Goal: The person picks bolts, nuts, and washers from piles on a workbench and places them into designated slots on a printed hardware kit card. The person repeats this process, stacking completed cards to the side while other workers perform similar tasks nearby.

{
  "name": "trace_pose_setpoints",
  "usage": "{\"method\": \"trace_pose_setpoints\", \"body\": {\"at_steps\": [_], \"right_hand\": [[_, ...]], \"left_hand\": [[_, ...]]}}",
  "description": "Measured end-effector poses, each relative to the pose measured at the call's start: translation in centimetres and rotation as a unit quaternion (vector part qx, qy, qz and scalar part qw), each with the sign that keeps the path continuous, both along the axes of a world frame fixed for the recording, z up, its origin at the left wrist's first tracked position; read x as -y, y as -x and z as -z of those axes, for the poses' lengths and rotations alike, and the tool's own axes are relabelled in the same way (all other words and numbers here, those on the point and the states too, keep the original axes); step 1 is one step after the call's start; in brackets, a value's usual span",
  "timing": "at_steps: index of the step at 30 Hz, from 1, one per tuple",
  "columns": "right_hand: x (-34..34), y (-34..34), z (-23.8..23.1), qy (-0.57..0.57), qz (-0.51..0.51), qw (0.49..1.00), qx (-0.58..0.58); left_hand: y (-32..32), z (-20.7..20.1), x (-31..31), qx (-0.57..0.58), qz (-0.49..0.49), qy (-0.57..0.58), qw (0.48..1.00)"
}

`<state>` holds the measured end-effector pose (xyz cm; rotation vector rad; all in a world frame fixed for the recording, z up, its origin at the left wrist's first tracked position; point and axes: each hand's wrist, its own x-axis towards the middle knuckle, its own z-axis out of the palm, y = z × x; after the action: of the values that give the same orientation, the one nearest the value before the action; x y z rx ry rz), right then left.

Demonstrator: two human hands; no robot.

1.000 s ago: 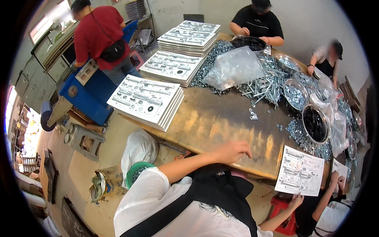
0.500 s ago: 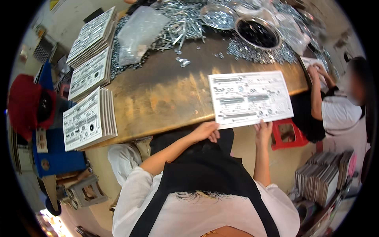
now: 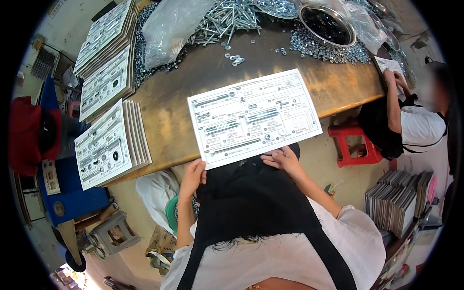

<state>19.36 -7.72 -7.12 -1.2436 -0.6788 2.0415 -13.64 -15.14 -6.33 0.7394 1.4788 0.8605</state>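
Note:
A white hardware board [image 3: 258, 104] lies tilted over the table's near edge. Its face carries bolts, washers and small rings laid out in groups beside printed marks. My left hand [image 3: 194, 175] is closed on the board's lower left corner, with the thumb by the edge. Under the lower edge, right of the middle, my right hand [image 3: 284, 160] has its fingers curled against the board; the exact grip is partly hidden. Several loose washers [image 3: 235, 59] rest on the table beyond the board.
Stacks of similar boards [image 3: 104, 147] line the table's left side. At the back are a plastic bag [image 3: 171, 31], a heap of bolts [image 3: 229, 21] and a metal bowl of black parts [image 3: 327, 25]. A co-worker [image 3: 411, 118] sits at the right near a red stool [image 3: 349, 145].
The board has moved left and turned counterclockwise. My left hand has shifted left to its corner; my right hand has moved left along the lower edge.

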Motion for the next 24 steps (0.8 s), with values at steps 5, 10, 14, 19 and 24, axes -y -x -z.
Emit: {"method": "trace_pose_setpoints", "body": {"at_steps": [5, 10, 14, 19, 24], "right_hand": [[-0.9, 2.3, 0.4, 0.016, -0.135, 0.991, -0.001], [-3.7, 2.3, -1.4, -0.023, -0.364, 0.93, 0.047], [-13.3, 2.6, -7.4, -0.271, -0.492, 0.81, 0.171], [-34.2, 8.3, -6.1, -0.605, 0.061, 0.641, 0.469], [-42.5, 9.3, -1.6, -0.588, 0.019, 0.554, 0.589]], "left_hand": [[4.4, -0.9, 0.8, -0.067, -0.031, 0.013, 0.997], [6.9, -0.3, 1.3, -0.127, -0.005, 0.025, 0.992], [7.8, -1.9, 0.2, -0.262, 0.087, 0.048, 0.96], [7.2, -6.4, -2.2, -0.472, 0.007, -0.02, 0.882], [5.3, -9.2, -3.6, -0.406, -0.048, -0.079, 0.909]]}}
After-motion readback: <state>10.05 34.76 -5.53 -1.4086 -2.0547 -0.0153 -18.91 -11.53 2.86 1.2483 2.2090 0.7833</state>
